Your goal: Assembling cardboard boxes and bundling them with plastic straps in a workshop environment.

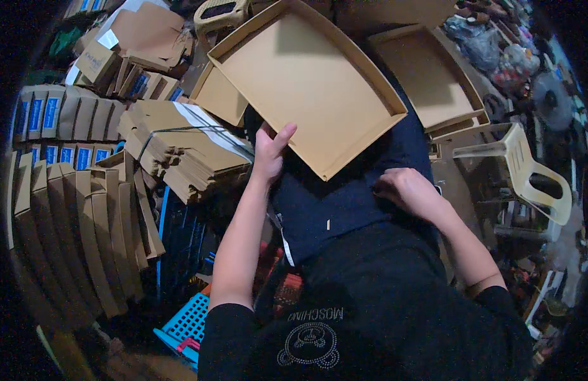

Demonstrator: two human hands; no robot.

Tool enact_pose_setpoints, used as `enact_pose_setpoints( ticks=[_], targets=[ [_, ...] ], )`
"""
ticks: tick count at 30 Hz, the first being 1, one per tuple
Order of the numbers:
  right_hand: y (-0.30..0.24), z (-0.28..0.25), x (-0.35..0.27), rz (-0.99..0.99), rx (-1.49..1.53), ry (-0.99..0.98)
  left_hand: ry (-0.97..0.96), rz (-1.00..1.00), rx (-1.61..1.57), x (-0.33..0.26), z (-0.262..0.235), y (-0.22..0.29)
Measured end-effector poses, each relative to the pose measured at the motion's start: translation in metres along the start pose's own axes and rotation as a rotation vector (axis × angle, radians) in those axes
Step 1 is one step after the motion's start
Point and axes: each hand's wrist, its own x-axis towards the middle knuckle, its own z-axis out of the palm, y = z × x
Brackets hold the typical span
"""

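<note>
A shallow brown cardboard box tray with low folded walls lies tilted above my lap, its inside facing up. My left hand is closed on its near left edge, the thumb over the wall and the other fingers mostly hidden beneath. To the right of the tray's near corner, my right hand rests by my dark trousers, apart from the tray. Its fingers curl inward, and whatever they may hold is hidden.
Another cardboard tray lies beyond my right knee. On the left sit a strapped bundle of flat cardboard and rows of stacked boxes. A cream plastic stool stands at right, a blue basket at lower left.
</note>
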Motion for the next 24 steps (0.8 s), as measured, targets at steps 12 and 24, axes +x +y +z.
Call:
enact_pose_setpoints(
  ticks=[12, 24],
  targets=[
    [-0.008, 0.003, 0.012, -0.064, -0.075, -0.087, -0.005, -0.012, 0.014, -0.002, -0.001, -0.002],
    [-0.057, 0.041, 0.045, -0.499, 0.05, -0.204, -0.043, -0.001, 0.036, 0.007, -0.004, -0.004]
  ],
)
